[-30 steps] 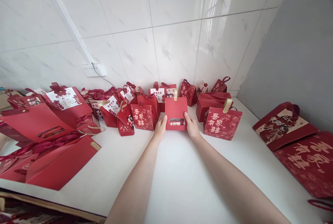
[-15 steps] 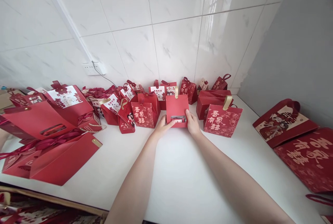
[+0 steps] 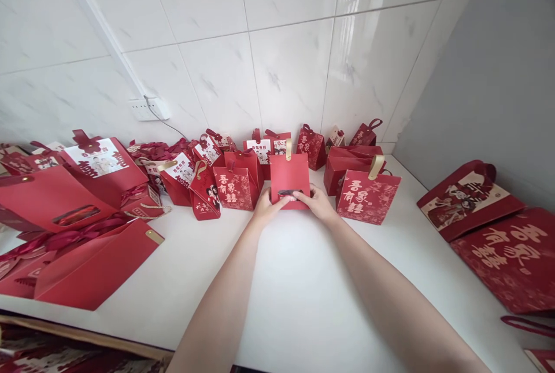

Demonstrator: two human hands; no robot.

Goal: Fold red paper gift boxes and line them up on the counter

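Between my hands is a plain red gift box (image 3: 289, 170) with a gold strap at its top and a small window low on its front. My left hand (image 3: 267, 206) grips its lower left side, thumb across the front. On the lower right side, my right hand (image 3: 319, 202) holds the same box, its thumb over the window. Left of my hands stands a patterned red gift box (image 3: 236, 188) with gold writing. A similar box (image 3: 368, 196) with a gold strap is to the right. The fingers behind the held box are hidden.
Several small red gift boxes (image 3: 311, 147) line the tiled wall. Larger red boxes (image 3: 97, 263) crowd the left of the white table (image 3: 299, 298), and more boxes (image 3: 511, 257) lie at the right. A wall socket (image 3: 150, 109) with a cable is at the back left.
My right thumb has moved from the box's right edge inward and down over the window, near my left thumb. Both hands keep hold of the box. The view has shifted slightly.
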